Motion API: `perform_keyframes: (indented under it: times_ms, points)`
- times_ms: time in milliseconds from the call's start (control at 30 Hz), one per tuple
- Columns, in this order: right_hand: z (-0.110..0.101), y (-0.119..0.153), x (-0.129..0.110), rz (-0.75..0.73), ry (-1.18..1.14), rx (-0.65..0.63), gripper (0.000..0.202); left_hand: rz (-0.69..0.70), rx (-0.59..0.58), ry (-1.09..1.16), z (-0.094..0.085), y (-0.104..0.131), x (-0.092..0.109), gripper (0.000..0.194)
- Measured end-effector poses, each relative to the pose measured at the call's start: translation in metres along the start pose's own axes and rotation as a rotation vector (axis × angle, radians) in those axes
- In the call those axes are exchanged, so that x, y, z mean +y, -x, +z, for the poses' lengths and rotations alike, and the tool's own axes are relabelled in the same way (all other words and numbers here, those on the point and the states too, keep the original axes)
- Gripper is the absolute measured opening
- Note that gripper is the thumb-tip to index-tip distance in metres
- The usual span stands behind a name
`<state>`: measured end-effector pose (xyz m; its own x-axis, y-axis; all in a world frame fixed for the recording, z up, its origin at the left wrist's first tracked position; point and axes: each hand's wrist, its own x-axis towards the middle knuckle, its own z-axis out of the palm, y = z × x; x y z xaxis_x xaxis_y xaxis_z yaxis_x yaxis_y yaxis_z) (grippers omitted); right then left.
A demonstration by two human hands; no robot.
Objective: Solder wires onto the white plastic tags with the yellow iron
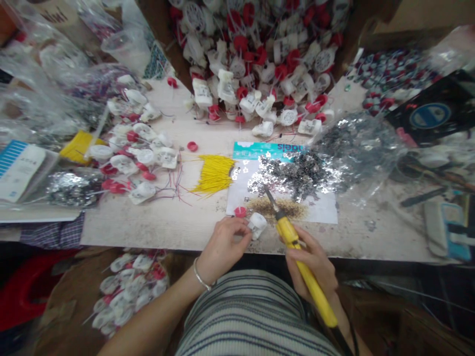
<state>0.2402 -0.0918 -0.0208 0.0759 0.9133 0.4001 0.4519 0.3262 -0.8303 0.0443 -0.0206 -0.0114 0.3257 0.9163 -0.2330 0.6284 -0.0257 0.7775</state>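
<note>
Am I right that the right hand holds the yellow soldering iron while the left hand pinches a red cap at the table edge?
Not quite. In the head view the left hand pinches a small white plastic part, not the red cap, which lies beside it. The right hand does hold the yellow soldering iron.

Pale, scuffed wooden worktable (156, 222) filled the view, its near edge running across the lower frame. Brown cardboard box (158, 29) stood open at the far side — heaped inside with white-and-red plastic parts (260, 54). Clear plastic bags (44, 74) crowded the left end. Under the table the floor was dark — a red stool (25, 291) sat at lower left. Lighting was even, shadows soft.
</note>
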Motion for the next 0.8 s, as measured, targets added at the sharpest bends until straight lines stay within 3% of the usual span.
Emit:
perform_keyframes:
  times_ms: [33,100,200,333,467,633,700,800]
  points:
    - [0.012,-0.005,0.006,-0.06,-0.034,-0.035,0.041,0.009,0.005,-0.006,0.001,0.0,-0.001,0.01]
    - [0.034,-0.013,0.017,-0.079,-0.079,0.068,0.037,0.025,0.006,-0.028,0.002,0.001,-0.003,0.01]
    - [0.052,-0.019,0.026,-0.107,-0.063,0.038,0.03,0.074,-0.025,-0.066,-0.002,0.004,-0.003,0.009]
    - [0.048,-0.019,0.028,-0.095,0.007,0.006,0.02,0.175,-0.067,-0.189,-0.015,0.009,0.003,0.016]
    - [0.039,-0.017,0.026,-0.052,-0.021,-0.024,0.02,0.307,-0.024,-0.411,-0.013,0.006,0.01,0.059]
    - [0.032,-0.028,0.025,-0.066,-0.01,0.129,0.022,0.46,-0.246,-0.417,-0.001,0.0,0.007,0.052]
    - [0.026,-0.033,0.026,-0.008,-0.039,0.205,0.023,0.415,-0.283,-0.367,-0.014,0.004,0.005,0.052]
    - [0.019,-0.038,0.031,0.066,-0.077,0.275,0.022,0.167,-0.349,-0.381,-0.056,0.024,-0.003,0.051]
